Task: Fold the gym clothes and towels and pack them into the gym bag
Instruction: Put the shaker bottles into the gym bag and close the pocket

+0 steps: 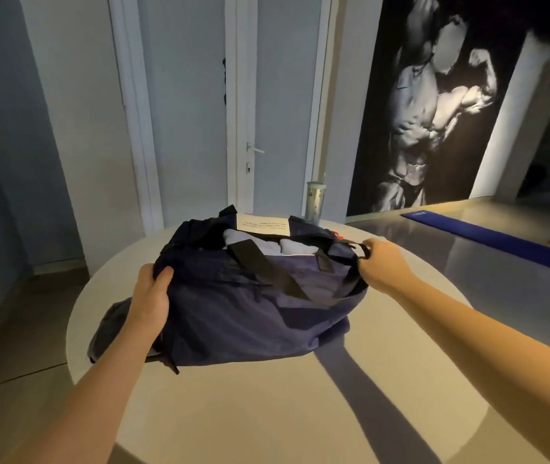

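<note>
Head view looks down on a round pale surface (266,413) with a dark blue gym bag (250,316) lying across its far half. At the left, the left hand (151,293) grips the bag's left end, thumb pressed on the near side of the fabric and the fingers curled over the top. Just below that wrist a grey fold of cloth (109,326) sticks out at the edge of the surface; whether it is part of the bag cannot be told. The bag's top gapes open, and folded white clothes (256,244) lie inside, side by side. A black strap (266,272) runs slantwise across the opening and down the near wall. A cream label (263,225) with small print sits on the far rim. Behind the bag stands a white door (280,112) with a metal handle (255,149). A clear bottle (314,202) stands upright on the surface just beyond the bag's far right corner. At the bag's right end the right hand (384,266) has its fingers closed round a black loop (362,251). Farther right, a large black-and-white poster (434,105) covers the wall, and a blue mat (487,237) lies flat on the floor.
</note>
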`<state>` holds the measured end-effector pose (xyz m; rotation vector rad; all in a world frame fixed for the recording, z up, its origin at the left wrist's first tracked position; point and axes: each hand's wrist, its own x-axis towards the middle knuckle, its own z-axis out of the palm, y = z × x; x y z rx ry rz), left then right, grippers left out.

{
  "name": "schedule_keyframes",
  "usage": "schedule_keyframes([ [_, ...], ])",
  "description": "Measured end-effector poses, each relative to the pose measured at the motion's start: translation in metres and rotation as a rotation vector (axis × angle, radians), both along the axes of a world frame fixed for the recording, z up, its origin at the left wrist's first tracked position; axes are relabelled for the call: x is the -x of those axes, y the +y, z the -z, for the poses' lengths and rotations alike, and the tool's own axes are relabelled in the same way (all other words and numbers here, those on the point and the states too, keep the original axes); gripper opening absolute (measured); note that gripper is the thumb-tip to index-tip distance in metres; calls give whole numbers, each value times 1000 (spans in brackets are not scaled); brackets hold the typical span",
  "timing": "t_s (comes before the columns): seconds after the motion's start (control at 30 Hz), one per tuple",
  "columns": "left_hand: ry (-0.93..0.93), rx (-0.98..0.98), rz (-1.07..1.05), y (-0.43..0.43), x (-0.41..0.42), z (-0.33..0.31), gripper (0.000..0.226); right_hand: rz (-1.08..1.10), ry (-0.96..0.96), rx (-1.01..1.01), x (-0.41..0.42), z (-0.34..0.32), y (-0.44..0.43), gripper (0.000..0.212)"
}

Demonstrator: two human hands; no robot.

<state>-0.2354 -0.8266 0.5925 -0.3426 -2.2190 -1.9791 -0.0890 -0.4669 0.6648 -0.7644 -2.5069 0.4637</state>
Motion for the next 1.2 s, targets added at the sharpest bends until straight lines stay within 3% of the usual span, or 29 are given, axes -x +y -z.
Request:
schedule_keyframes([
  [0.07, 6, -16, 15, -5, -2, -6, 27, -97, 84, -95, -26, 2, -11, 35],
  [0.13, 30, -12, -28, -9, -5, -17, 36, -259, 47, -158, -53, 4, -22, 37],
  [0.23, 79, 46, -125, -1, -14, -47, 45, -413, -272, 9, -80, 0, -30, 36],
  [0.27, 132, 71, -149, 9, -17, -61, 45, -417, -283, 118, -85, -4, -30, 36],
  [0.33, 260, 141, -150, 39, -20, -90, 38, -329, -87, 281, -82, -12, -23, 43],
  [0.4, 334, 223, -57, 82, -22, -117, 27, -161, 117, 279, -63, -16, 1, 46],
  [0.53, 397, 550, 255, 185, -31, -143, 13, -94, 116, 423, -9, -3, 45, 18],
  [0.6, 429, 707, 381, 234, -31, -141, 10, -104, 165, 536, 9, 7, 54, 20],
  [0.73, 541, 1162, 395, 298, -18, -128, 35, -221, 258, 634, 25, 11, 54, 32],
  [0.8, 575, 1343, 393, 317, -7, -122, 41, -258, 308, 706, 30, 11, 54, 27],
  [0.93, 596, 1468, 408, 331, 3, -119, 37, -319, 292, 732, 38, 17, 61, 19],
  [1.03, 642, 1548, 446, 331, 5, -120, 23, -354, 221, 728, 40, 19, 67, 37],
  [1.2, 568, 1578, 635, 326, 11, -124, 10, -340, 169, 740, 43, 22, 73, 54],
])
